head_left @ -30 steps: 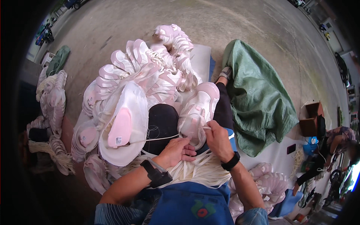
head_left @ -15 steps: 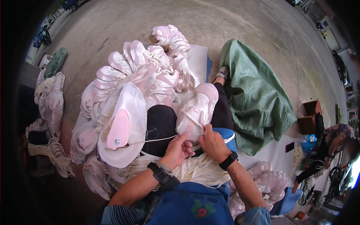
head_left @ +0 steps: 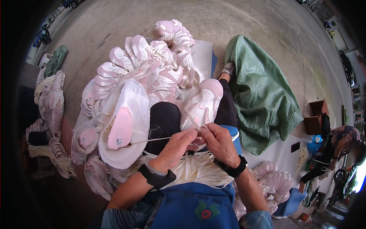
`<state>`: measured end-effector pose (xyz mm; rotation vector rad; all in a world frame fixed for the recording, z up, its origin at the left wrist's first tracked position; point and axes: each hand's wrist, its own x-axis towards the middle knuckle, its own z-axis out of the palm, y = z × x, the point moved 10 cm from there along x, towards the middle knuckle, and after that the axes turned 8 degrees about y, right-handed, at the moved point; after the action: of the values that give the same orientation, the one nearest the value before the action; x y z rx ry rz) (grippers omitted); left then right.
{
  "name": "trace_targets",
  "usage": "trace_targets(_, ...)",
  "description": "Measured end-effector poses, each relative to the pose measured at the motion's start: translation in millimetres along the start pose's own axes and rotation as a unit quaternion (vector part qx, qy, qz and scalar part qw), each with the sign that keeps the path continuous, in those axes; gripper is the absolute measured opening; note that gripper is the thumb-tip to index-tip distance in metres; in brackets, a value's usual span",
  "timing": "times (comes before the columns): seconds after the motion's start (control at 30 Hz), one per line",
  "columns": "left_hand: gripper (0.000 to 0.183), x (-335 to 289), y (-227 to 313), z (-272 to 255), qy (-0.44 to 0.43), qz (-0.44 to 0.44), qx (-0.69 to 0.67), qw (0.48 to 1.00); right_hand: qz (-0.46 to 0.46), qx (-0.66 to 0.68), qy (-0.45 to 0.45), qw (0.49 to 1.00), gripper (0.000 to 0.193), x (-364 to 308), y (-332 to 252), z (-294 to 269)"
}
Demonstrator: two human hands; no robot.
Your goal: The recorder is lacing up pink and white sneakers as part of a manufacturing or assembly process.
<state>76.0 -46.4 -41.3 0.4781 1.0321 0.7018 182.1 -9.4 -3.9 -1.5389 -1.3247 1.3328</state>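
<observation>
A pink-and-white shoe upper (head_left: 202,103) lies over my lap, its toe pointing away from me. My left hand (head_left: 177,145) and my right hand (head_left: 219,143) meet at its near end, fingers pinched together on a pale shoelace (head_left: 193,121) that rises from the eyelets. A thin cord (head_left: 160,139) stretches from my left hand to a larger white upper (head_left: 142,114) with a pink insole (head_left: 121,129). A thick bundle of loose cream laces (head_left: 190,173) lies below my wrists, across the blue apron (head_left: 190,206).
Rows of nested pink-and-white uppers (head_left: 114,80) are piled ahead and left, and more (head_left: 272,187) sit at the right. A green tarp (head_left: 263,99) covers something beside my leg. A phone (head_left: 295,147), a brown box (head_left: 316,116) and another person (head_left: 339,149) are farther right.
Both hands have come together above the near end of the upper, now gripping the lace and drawing it toward me. The left hand has moved right and up.
</observation>
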Motion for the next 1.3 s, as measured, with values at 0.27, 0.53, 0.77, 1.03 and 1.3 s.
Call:
trace_targets(0.27,0.035,8,23,-2,0.004,0.071,-0.025,0.997,0.051,0.052,-0.052,0.996,0.026,-7,-1,17)
trace_targets(0.53,0.028,15,51,-51,0.075,0.056,-0.269,0.958,0.141,0.045,-0.168,0.975,0.026,-26,0,13)
trace_targets(0.77,0.026,12,63,-60,0.040,0.096,-0.212,0.972,0.069,-0.081,-0.128,0.986,0.023,-4,5,-23)
trace_targets(1.03,0.021,21,90,-37,0.186,0.168,0.145,0.957,0.002,-0.125,0.069,0.990,0.016,48,26,-42)
trace_targets(1.3,0.026,69,91,-27,0.240,0.204,0.494,0.810,-0.162,-0.186,0.116,0.962,0.014,62,11,-37)
